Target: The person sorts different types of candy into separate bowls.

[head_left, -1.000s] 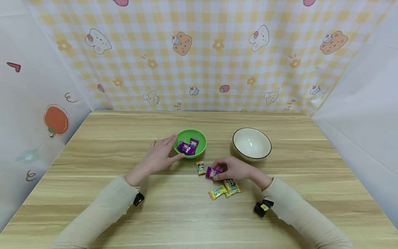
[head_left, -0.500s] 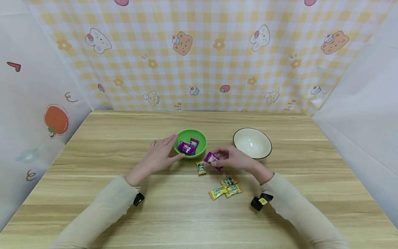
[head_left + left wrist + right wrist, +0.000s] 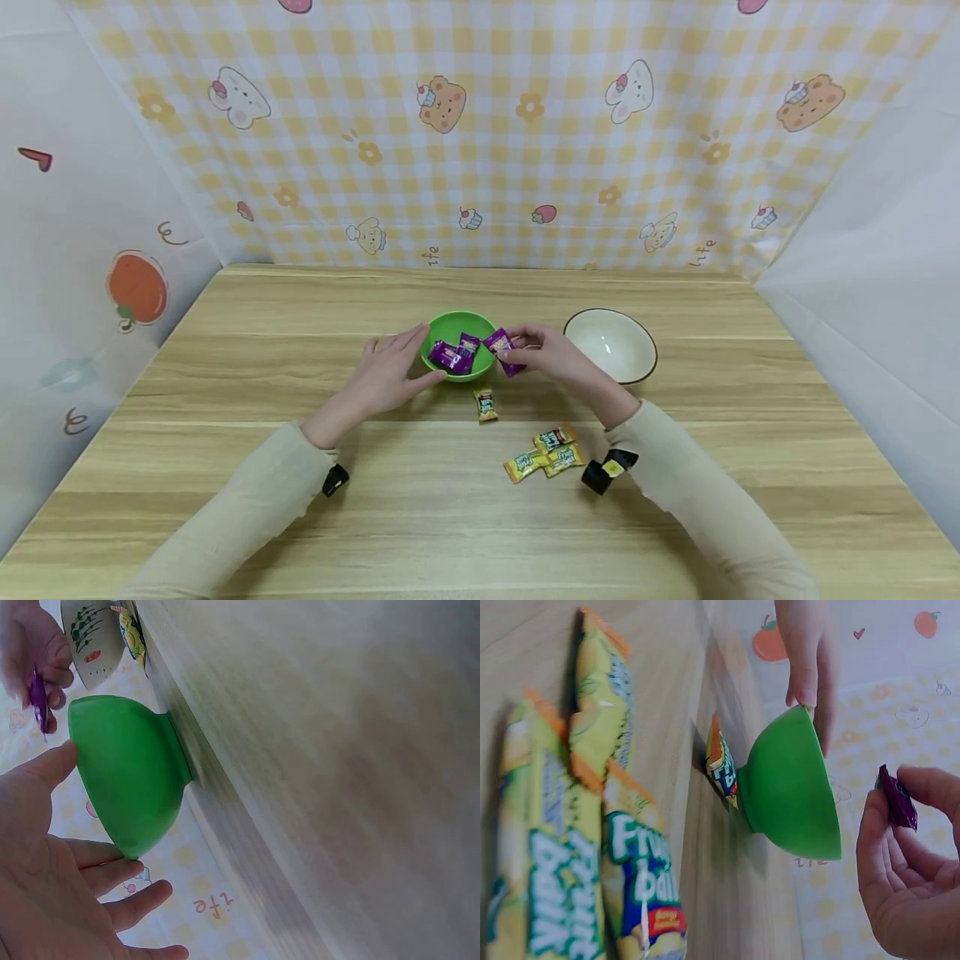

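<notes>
My left hand (image 3: 382, 375) rests at the left side of a green bowl (image 3: 459, 322), thumb and fingertips touching its rim. In the left wrist view those fingers (image 3: 139, 906) are spread and nearly straight. Several purple-wrapped candies (image 3: 452, 358) lie inside the bowl. Between thumb and fingers, my right hand (image 3: 558, 357) pinches another purple-wrapped candy (image 3: 498, 341) at the bowl's right rim. The right wrist view shows this purple candy (image 3: 897, 799) held above the rim's level.
One yellow-wrapped candy (image 3: 486, 405) lies just in front of the green bowl. Several more yellow candies (image 3: 525, 464) form a loose pile nearer the front. A white bowl (image 3: 611, 346) with a dark rim stands to the right on the wooden table (image 3: 420, 517).
My right hand has lifted the purple candy off the table by the yellow pile and carried it up and left to the green bowl's rim. The left hand stays put.
</notes>
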`<state>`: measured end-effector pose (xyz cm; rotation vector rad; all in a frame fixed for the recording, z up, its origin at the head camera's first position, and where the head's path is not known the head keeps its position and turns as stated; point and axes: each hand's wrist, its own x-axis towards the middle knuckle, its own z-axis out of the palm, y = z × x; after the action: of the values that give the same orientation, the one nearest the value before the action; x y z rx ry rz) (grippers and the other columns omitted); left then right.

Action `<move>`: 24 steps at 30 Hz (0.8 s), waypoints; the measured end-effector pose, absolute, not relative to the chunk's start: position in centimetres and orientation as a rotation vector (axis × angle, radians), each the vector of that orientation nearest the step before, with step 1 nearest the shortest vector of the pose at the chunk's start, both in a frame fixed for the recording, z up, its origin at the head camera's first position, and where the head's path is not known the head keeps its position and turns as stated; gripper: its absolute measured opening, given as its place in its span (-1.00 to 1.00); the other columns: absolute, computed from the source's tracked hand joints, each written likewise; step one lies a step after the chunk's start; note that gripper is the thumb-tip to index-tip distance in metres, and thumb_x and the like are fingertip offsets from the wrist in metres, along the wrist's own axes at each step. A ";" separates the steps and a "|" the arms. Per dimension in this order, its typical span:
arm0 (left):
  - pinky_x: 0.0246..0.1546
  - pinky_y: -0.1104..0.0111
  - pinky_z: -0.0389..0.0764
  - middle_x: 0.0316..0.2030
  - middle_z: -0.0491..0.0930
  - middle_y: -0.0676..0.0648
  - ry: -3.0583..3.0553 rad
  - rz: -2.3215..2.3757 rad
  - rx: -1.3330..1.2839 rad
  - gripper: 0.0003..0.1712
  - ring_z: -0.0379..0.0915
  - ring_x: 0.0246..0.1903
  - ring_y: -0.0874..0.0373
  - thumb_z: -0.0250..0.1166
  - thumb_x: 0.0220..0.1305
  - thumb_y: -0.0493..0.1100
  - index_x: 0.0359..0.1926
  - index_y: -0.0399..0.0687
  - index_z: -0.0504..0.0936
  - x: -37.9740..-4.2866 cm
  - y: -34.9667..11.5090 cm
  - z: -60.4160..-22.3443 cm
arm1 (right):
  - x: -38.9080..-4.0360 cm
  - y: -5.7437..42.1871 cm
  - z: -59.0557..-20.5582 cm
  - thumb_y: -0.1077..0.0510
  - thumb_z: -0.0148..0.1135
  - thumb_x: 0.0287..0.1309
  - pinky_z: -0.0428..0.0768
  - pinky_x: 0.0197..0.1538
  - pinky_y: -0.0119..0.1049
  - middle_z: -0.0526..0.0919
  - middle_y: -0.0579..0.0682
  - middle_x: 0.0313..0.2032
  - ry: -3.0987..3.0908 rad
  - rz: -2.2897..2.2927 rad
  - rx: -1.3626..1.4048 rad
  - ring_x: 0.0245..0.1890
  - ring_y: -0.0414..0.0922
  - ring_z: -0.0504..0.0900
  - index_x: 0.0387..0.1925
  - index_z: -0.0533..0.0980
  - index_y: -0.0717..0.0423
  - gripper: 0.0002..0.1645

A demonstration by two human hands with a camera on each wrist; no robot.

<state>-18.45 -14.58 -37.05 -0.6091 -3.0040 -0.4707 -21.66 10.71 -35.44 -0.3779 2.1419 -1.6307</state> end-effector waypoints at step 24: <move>0.09 -0.14 -0.09 0.26 0.08 -0.17 -3.024 -0.474 -0.594 -0.08 0.03 0.18 -0.17 0.04 0.12 0.30 0.30 -0.22 0.05 -18.4 -14.4 -36.8 | -23.5 8.0 -35.4 0.34 0.10 0.10 0.46 -0.08 -0.12 0.47 0.32 -0.16 2.009 -1.845 -0.261 -0.28 -0.03 0.56 0.03 0.31 0.38 -0.57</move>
<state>-18.41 -14.41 -36.82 -0.5936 -3.0243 -0.4739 -23.53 8.02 -35.40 -0.2615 2.0093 -1.8454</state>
